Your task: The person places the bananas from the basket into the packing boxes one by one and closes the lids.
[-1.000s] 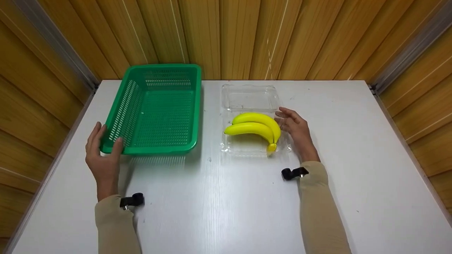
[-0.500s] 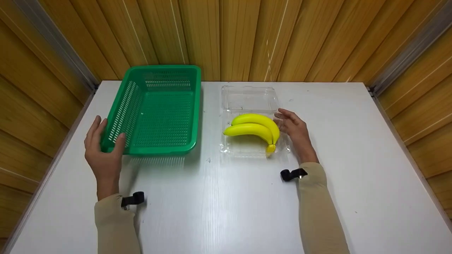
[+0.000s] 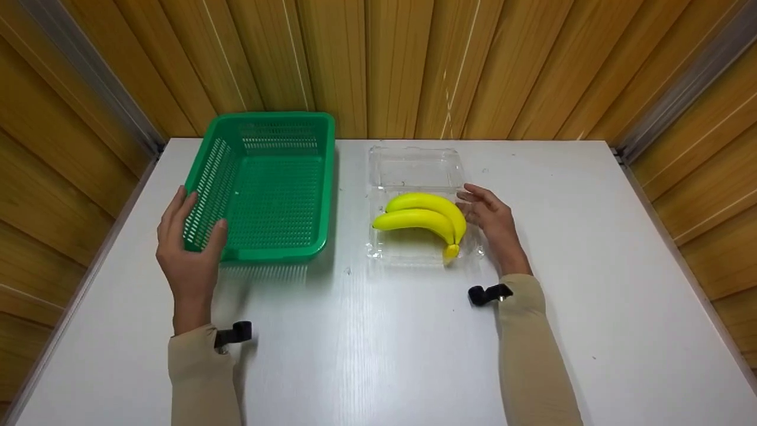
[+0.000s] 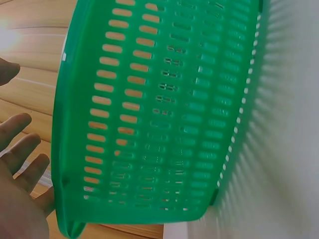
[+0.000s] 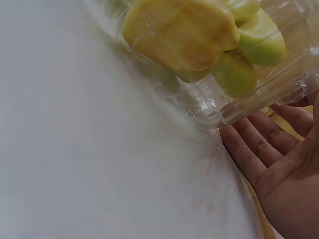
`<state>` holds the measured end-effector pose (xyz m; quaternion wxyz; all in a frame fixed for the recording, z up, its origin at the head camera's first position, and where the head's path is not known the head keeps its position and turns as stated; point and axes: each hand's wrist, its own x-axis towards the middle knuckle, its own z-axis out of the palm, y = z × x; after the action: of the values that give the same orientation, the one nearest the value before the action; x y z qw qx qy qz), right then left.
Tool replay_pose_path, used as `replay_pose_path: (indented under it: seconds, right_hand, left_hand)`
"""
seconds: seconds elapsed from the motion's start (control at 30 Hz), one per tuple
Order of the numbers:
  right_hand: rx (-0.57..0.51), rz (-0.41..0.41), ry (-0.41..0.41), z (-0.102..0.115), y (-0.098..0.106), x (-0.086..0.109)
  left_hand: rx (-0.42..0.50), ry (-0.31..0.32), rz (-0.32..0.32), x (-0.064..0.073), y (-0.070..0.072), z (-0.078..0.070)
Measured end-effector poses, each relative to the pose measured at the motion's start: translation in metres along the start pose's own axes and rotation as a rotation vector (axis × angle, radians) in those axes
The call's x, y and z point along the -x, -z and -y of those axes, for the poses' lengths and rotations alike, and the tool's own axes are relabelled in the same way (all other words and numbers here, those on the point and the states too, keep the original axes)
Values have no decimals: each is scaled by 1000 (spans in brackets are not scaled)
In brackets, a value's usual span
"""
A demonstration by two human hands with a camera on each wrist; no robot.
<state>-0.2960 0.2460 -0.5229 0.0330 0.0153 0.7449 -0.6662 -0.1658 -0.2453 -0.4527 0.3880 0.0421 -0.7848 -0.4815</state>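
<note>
My left hand is over the near left corner of a green slotted plastic basket, fingers spread and loosely bent. In the left wrist view the fingers of that hand lie beside the basket's rim. A bunch of yellow bananas lies in a clear plastic clamshell box, its lid folded back behind. My right hand stands at the box's right side, fingers relaxed. The right wrist view has that hand's fingertips right at the box's lower edge.
The white table carries the basket at back left and the box at back centre. Wood-panelled walls close off the back and both sides. A small black camera sits on each sleeve cuff, at the left and at the right.
My left hand has shifted right and slightly up, over the basket's corner. The right hand stays beside the box; the whole head view has drifted slightly.
</note>
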Motion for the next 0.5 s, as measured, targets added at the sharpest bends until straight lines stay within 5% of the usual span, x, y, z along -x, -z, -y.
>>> replay_pose_path:
  seconds: [0.5]
  right_hand:
    - [-45,-11,34,3,2,1]
  left_hand:
    - [64,-82,48,3,-19,-6]
